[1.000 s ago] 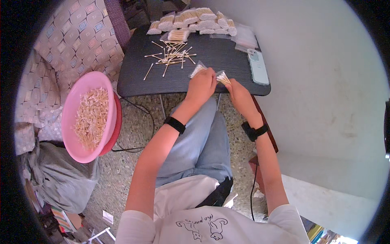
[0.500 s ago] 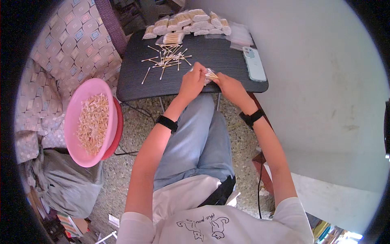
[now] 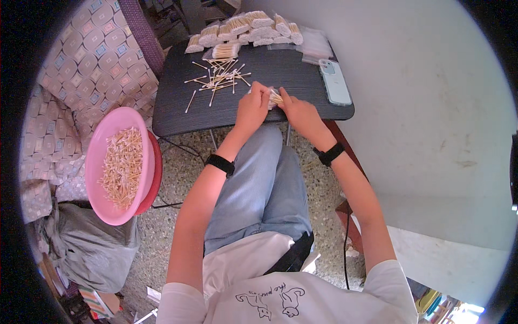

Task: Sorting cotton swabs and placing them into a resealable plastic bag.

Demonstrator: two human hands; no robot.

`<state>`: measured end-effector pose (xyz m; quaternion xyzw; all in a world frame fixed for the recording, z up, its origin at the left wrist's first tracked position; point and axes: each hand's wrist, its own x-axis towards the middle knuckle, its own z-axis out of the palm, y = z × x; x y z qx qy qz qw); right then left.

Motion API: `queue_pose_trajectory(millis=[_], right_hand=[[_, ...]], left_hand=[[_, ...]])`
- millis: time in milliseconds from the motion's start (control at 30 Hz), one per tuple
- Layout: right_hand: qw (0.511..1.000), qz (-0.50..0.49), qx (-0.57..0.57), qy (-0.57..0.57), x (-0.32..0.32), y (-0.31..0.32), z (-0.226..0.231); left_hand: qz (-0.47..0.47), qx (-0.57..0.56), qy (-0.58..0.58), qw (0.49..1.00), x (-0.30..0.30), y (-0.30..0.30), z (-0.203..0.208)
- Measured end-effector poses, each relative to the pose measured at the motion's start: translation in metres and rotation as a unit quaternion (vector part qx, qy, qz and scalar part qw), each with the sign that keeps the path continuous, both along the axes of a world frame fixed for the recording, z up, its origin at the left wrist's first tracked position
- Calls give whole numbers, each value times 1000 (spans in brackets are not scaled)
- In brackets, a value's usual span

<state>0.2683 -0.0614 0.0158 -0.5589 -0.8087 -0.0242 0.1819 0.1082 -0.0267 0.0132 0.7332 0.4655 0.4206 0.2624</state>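
Over the near edge of the black table, both hands meet at a small clear plastic bag with cotton swabs in its mouth. My left hand is closed on the bag's left side, its fingers covering part of it. From the right, my right hand pinches the swabs at the bag's opening. How deep the swabs sit is hidden by the fingers. Beyond my left hand lies a loose, crisscrossed pile of cotton swabs. One filled bag of swabs lies just behind that pile.
Several filled swab bags are heaped along the table's far edge. Flat clear bags and a pale phone lie at the right. A pink basin full of swabs stands at the left. A wall borders the right side.
My right hand has moved slightly left and away from me, its fingers now closer over the bag's opening. My left hand keeps its hold. The view has shifted slightly.
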Motion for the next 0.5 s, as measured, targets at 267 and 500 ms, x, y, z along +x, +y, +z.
queue_pose_trajectory(millis=[267, 500], right_hand=[[998, 5, 20, -54, -4, 1, 4], [996, 1, -77, 34, -2, 10, 3]], left_hand=[[83, 45, 18, 995, 15, -8, 8], [21, 120, 80, 989, 19, -3, -1]])
